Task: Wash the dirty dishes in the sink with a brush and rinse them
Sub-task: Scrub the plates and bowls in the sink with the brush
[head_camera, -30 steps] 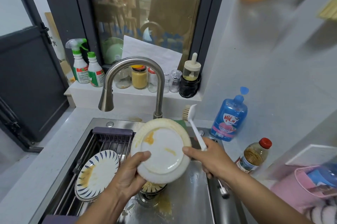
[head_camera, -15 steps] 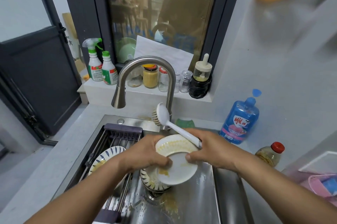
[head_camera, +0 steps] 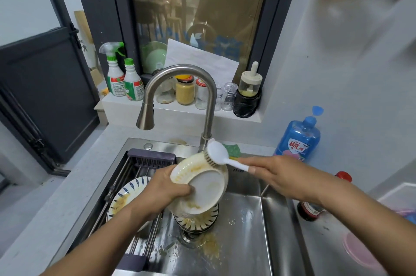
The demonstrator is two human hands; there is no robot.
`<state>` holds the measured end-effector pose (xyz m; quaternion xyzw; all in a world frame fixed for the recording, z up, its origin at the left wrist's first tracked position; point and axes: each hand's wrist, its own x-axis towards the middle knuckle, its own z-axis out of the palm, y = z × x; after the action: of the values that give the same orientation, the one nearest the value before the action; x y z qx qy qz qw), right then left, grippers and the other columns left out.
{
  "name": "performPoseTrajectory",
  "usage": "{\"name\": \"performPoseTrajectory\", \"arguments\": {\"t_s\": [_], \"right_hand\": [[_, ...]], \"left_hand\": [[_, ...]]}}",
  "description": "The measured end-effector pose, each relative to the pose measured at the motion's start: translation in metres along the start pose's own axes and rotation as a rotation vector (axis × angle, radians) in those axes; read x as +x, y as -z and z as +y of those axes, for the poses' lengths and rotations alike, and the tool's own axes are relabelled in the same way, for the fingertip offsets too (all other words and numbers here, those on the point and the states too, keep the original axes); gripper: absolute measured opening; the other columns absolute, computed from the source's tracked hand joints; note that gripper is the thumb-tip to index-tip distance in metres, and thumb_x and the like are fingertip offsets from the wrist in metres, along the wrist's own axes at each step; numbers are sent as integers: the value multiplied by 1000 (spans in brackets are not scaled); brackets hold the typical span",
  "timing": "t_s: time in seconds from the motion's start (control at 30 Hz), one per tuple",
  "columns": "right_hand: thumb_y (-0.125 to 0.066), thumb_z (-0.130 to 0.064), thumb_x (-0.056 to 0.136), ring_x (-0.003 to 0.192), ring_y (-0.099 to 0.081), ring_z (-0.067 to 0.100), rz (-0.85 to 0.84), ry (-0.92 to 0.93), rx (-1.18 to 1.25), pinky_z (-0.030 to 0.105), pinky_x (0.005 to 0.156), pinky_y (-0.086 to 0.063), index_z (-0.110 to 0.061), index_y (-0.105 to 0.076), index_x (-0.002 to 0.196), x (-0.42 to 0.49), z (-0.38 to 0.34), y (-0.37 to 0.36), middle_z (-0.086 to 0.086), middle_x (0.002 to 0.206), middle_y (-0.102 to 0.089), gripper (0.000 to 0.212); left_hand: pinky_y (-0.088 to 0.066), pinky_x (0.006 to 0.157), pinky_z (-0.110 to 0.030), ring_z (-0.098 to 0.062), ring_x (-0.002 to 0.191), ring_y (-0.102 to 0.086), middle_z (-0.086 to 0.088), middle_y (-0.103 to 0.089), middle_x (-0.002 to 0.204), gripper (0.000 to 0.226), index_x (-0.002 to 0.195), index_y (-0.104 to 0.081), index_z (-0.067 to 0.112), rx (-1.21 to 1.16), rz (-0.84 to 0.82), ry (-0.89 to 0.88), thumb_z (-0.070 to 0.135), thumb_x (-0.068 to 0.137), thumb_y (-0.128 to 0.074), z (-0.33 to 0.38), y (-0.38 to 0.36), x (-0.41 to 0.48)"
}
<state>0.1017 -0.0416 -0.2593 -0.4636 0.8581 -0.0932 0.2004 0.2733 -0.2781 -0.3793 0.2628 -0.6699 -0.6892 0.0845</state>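
One plate (head_camera: 202,185) tilts over the sink (head_camera: 245,226), gripped by my left hand (head_camera: 166,188); my right hand (head_camera: 279,174) holds the brush (head_camera: 217,154), bristles seemingly on its far rim. Scrubbing step; next, sweep toward centre.

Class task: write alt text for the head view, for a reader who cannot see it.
Over a steel sink, the left hand grips a food-smeared white plate while the right hand holds a white brush, bristles against the plate's upper rim. A patterned bowl sits below by the drain; a dirty striped plate leans on the rack.
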Motion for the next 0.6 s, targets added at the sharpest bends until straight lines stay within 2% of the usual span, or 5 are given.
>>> {"name": "performPoseTrajectory", "arguments": {"t_s": [0.1, 0.2, 0.33, 0.47, 0.6], "right_hand": [[-44, -48, 105, 72, -60, 4, -25, -39, 198, 22, 72, -53, -70, -46, 130, -1, 26, -7, -20, 85, -64, 33], [-47, -45, 104, 53, -44, 9, -34, -67, 339, 24, 53, -40, -69, -52, 126, -3, 35, -25, -12, 55, -49, 32], [-44, -41, 106, 52, -47, -1, -17, -37, 245, 15, 54, -37, -60, -47, 136, -6, 32, -39, -21, 58, -55, 35], [-41, -53, 104, 86, -63, 6, 33, -59, 158, 25, 83, -51, -80, -33, 128, -17, 24, -52, -13, 95, -68, 37], [-29, -60, 104, 74, -58, 10, 62, -56, -47, 34, 71, -48, -76, -15, 140, -34, -5, -64, -6, 81, -60, 42]], "left_hand": [[-63, 74, -47, -38, 92, -75, -17, -77, 101, 64, 116, -64, 6, -339, 32, 83, -2, 56, -86, -4, 3, -3], [-63, 73, -49, -36, 93, -75, -22, -76, 105, 50, 119, -61, 6, -617, 92, 143, -10, 74, -75, -10, -5, -4], [-61, 80, -57, -38, 109, -70, -25, -70, 121, 47, 132, -57, 0, -963, 138, 275, 0, 85, -63, -21, -16, 2], [-40, 106, -69, -40, 118, -62, -24, -68, 125, 35, 129, -56, 3, -1113, 179, 326, 6, 94, -56, -17, -32, 9], [-39, 106, -70, -40, 108, -65, -22, -68, 119, 37, 130, -53, 8, -1161, 244, 358, 9, 93, -60, -14, -47, 17]]}}
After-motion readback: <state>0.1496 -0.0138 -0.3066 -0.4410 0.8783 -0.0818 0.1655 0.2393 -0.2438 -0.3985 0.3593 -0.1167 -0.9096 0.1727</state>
